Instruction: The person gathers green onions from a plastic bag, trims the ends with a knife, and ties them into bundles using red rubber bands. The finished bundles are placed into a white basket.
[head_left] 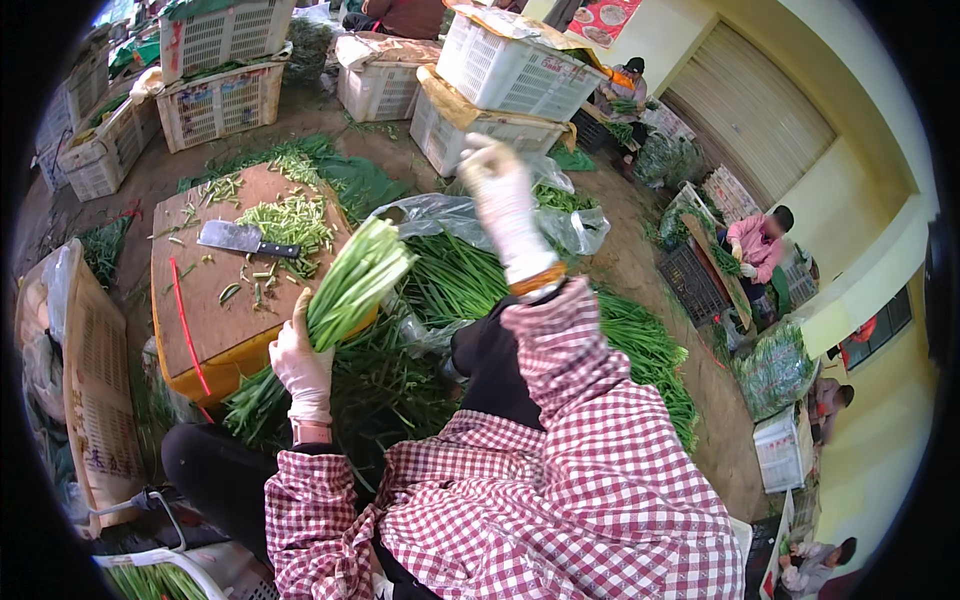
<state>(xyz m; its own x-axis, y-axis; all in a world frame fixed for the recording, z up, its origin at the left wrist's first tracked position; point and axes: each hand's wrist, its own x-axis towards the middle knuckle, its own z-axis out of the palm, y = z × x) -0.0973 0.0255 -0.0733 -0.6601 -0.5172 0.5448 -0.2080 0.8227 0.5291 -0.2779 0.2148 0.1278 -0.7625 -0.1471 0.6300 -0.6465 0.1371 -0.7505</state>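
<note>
My gloved left hand [303, 362] is closed round a bunch of long green vegetable stems [362, 278]. The pale ends of the bunch point up and to the right, over the corner of a wooden board, and its darker green part hangs below the hand. My gloved right hand [492, 185] is raised past the pile of loose stems [455, 280], smeared by motion, so its fingers do not show clearly. On the board [195, 325] lies a cleaver [247, 239] with a dark handle, among short cut stem pieces [290, 222]. A red strip [187, 330] crosses the board's left side.
White plastic crates [520, 68] are stacked ahead, with another stack [222, 100] at the far left. A crate [100, 385] stands beside my left knee. More stems [645, 360] lie at my right. Several people work along the right wall, one in pink [760, 250].
</note>
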